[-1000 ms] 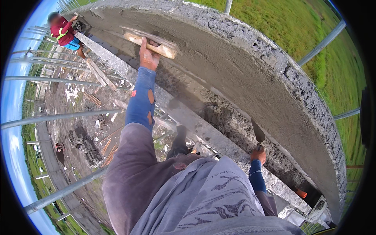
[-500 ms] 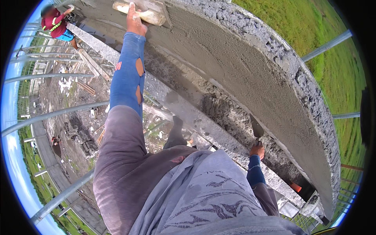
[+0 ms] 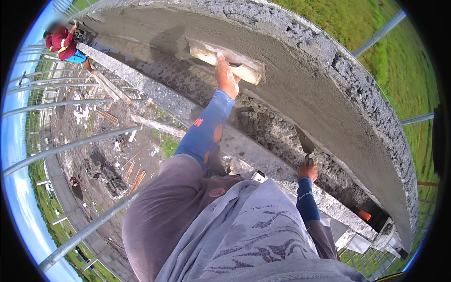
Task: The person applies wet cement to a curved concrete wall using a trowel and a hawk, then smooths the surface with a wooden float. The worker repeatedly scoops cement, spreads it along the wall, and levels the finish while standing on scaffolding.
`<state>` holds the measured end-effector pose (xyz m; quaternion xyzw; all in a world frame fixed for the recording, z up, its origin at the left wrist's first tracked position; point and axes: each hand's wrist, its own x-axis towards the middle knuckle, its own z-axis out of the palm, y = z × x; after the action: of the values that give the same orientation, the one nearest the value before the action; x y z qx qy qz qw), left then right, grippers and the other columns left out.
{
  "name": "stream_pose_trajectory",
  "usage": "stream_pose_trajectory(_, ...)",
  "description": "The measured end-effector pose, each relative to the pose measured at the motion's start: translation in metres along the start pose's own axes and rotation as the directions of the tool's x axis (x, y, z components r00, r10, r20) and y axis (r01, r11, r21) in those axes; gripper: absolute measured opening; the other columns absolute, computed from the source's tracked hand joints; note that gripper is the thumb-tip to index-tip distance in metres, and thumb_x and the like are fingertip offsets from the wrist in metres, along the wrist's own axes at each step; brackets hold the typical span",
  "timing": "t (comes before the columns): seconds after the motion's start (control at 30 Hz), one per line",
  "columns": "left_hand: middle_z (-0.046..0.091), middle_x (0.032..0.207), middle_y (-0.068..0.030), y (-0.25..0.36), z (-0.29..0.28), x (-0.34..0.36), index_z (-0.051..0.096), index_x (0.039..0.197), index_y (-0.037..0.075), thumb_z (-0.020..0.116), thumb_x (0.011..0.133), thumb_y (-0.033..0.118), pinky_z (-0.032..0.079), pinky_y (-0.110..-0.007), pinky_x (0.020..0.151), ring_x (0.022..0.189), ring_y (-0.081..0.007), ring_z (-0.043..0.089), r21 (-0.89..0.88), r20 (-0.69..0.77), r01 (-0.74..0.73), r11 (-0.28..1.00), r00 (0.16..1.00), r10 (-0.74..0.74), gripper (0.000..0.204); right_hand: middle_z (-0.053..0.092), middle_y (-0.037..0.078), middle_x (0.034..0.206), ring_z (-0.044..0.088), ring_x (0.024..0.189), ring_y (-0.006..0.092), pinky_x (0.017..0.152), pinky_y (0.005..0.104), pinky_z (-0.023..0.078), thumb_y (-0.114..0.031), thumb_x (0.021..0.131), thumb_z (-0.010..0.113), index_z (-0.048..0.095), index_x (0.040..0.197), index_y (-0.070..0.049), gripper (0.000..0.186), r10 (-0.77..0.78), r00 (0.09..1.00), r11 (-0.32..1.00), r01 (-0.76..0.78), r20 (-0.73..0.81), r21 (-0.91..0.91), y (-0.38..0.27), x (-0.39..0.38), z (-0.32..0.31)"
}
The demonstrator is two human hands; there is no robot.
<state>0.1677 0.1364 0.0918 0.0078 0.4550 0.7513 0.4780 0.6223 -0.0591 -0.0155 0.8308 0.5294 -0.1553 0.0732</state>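
My left hand [image 3: 226, 79] is closed round the wooden grip of a plastering float [image 3: 249, 73], whose flat plate lies against the wet grey mortar of the curved wall [image 3: 324, 105]. Lower down on the right, my right hand [image 3: 308, 171] grips the handle of a pointed trowel [image 3: 305, 141]. The trowel's dark blade points away from me, over the rough mortar in the trough [image 3: 268, 127] at the wall's foot. Whether the blade touches the wall cannot be made out.
A concrete ledge [image 3: 178, 101] runs between me and the trough. An orange pipe end [image 3: 363, 215] sticks out at the trough's near right. A co-worker in a maroon top [image 3: 61, 43] is at the far left. Metal poles [image 3: 89, 228] cross above the littered ground; grass [image 3: 399, 61] lies beyond the wall.
My left hand has brought the float down and to the right along the wall, bending the arm. My right hand and the trowel have stayed almost in place. The view has shifted slightly.
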Motion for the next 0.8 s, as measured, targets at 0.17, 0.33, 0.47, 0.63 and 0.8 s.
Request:
stream_pose_trajectory(0.17,0.057,0.116,-0.0118,-0.091,0.011,-0.081,0.046,0.127,0.008,0.061,0.091,0.071,0.05,-0.052,0.102,0.109,-0.0261,0.062,-0.009,0.111,0.25,0.968,0.963,-0.247,0.074,0.073,0.016,0.11,0.068,0.107,0.0359,0.092,0.0494,0.053,-0.032,0.092,0.062,0.069,0.119,-0.014,0.033,0.02,1.0,0.999,-0.02,0.001,0.033,-0.005,-0.005,-0.008)
stream_pose_trajectory(0.33,0.065,0.102,-0.0068,-0.113,0.049,-0.166,0.056,0.111,0.009,0.066,0.096,0.056,0.052,-0.046,0.098,0.106,-0.0215,0.066,0.118,0.405,0.322,0.94,0.848,-0.341,0.05,0.073,0.016,0.111,0.068,0.108,0.0358,0.094,0.0495,0.052,-0.032,0.093,0.061,0.068,0.12,-0.014,0.034,0.029,0.999,0.999,-0.029,-0.025,0.018,-0.006,-0.007,-0.01)
stream_pose_trajectory(0.47,0.065,0.096,-0.0048,-0.071,0.073,-0.183,0.061,0.101,0.008,0.07,0.096,0.048,0.056,-0.042,0.087,0.095,-0.0174,0.067,0.195,0.457,0.07,0.978,0.876,-0.154,0.041,0.073,0.016,0.112,0.068,0.109,0.0362,0.094,0.049,0.052,-0.031,0.092,0.061,0.068,0.12,-0.013,0.033,0.01,0.998,0.999,-0.007,-0.068,0.041,-0.007,-0.009,-0.009)
stream_pose_trajectory(0.63,0.057,0.091,-0.0017,-0.002,0.065,-0.114,0.054,0.109,0.009,0.068,0.096,0.05,0.052,-0.032,0.073,0.086,-0.0115,0.06,-0.023,0.255,-0.175,0.984,0.951,0.175,0.045,0.073,0.017,0.11,0.068,0.107,0.0364,0.093,0.0489,0.052,-0.031,0.092,0.062,0.069,0.118,-0.014,0.032,0.012,1.0,0.999,-0.011,-0.016,0.045,-0.008,-0.006,-0.009)
stream_pose_trajectory(0.8,0.052,0.095,-0.0012,0.022,0.019,-0.027,0.048,0.127,0.007,0.065,0.099,0.047,0.05,-0.032,0.074,0.087,-0.012,0.055,0.066,-0.045,-0.16,0.985,0.986,0.163,0.052,0.073,0.016,0.109,0.069,0.105,0.0361,0.092,0.0489,0.052,-0.032,0.091,0.062,0.069,0.117,-0.016,0.031,0.026,1.0,0.998,-0.026,-0.008,0.056,-0.007,-0.006,-0.01)
